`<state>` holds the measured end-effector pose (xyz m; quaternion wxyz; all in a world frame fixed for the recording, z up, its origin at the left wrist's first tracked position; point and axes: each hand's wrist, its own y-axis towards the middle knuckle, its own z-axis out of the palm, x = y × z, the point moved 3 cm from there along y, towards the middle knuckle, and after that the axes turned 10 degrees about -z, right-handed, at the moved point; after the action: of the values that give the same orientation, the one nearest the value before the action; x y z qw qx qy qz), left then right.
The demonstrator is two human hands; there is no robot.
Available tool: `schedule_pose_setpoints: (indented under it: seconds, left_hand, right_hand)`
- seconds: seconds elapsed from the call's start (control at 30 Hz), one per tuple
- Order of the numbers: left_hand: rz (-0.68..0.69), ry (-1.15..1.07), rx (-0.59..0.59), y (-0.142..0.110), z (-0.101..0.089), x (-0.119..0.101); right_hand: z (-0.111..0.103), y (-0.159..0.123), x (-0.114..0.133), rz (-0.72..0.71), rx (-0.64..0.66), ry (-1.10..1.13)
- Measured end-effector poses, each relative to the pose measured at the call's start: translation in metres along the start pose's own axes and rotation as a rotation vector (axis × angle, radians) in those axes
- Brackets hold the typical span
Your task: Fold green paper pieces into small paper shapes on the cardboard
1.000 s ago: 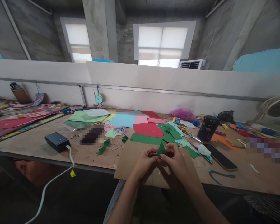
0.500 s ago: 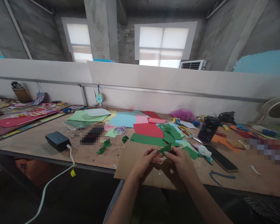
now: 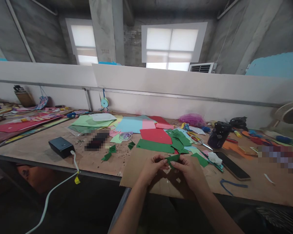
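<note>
Both hands pinch a small folded piece of green paper (image 3: 174, 158) above a sheet of brown cardboard (image 3: 134, 169). My left hand (image 3: 155, 167) grips its left end with thumb and fingertips. On the other end, my right hand (image 3: 185, 167) presses its thumb against the near face. Just beyond the hands lies a long green paper strip (image 3: 155, 146). Small folded green pieces (image 3: 112, 149) rest on the table to the left, and a pile of green paper squares (image 3: 179, 139) lies ahead on the right.
A black power adapter (image 3: 61, 147) with a white cable sits at left. Right of the hands are a phone (image 3: 231, 165), a crumpled white tissue (image 3: 215, 158) and a dark bottle (image 3: 219, 135). Red paper (image 3: 156, 136) and light green sheets (image 3: 92, 123) lie farther back. A fan (image 3: 290, 113) stands far right.
The green paper's upright point has come down, and the piece now lies flatter between my hands. The left fingertips have closed in on its left end.
</note>
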<state>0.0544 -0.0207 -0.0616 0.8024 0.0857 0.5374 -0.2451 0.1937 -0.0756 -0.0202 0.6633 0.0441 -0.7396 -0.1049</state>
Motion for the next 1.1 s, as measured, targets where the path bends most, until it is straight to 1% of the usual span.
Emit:
schedule_pose_setpoints:
  seconds: [0.1,0.23,0.37,0.5,0.57,0.7,0.87,1.0,1.1]
  left_hand:
    - [-0.001,0.001,-0.015,0.0,0.001,-0.001]
    - [0.009,-0.002,-0.032,0.001,0.0,0.001]
    - [0.039,0.009,-0.055,0.004,-0.001,0.004]
    - [0.049,0.052,-0.076,0.004,-0.001,0.004]
    - [0.044,0.087,-0.075,0.003,0.0,0.004]
    - [0.044,0.143,-0.044,0.002,0.002,0.006]
    - [0.058,0.211,-0.07,0.001,0.002,0.005]
    - [0.063,0.245,-0.014,0.0,0.004,0.003]
    - [0.09,0.302,0.034,-0.001,0.006,0.001]
  right_hand:
    - [0.0,0.0,0.0,-0.007,0.011,-0.02]
    - [-0.001,0.0,0.0,-0.032,0.023,-0.1]
    - [0.002,-0.002,0.01,-0.036,0.037,-0.148]
    - [0.005,-0.005,0.018,0.001,-0.016,-0.202]
    - [0.006,-0.005,0.019,0.021,-0.032,-0.208]
    - [0.007,-0.005,0.018,0.039,-0.006,-0.201]
    - [0.007,-0.005,0.017,0.033,-0.002,-0.167]
    - [0.007,-0.004,0.018,0.034,-0.043,-0.084]
    - [0.007,-0.004,0.019,0.033,-0.08,-0.1]
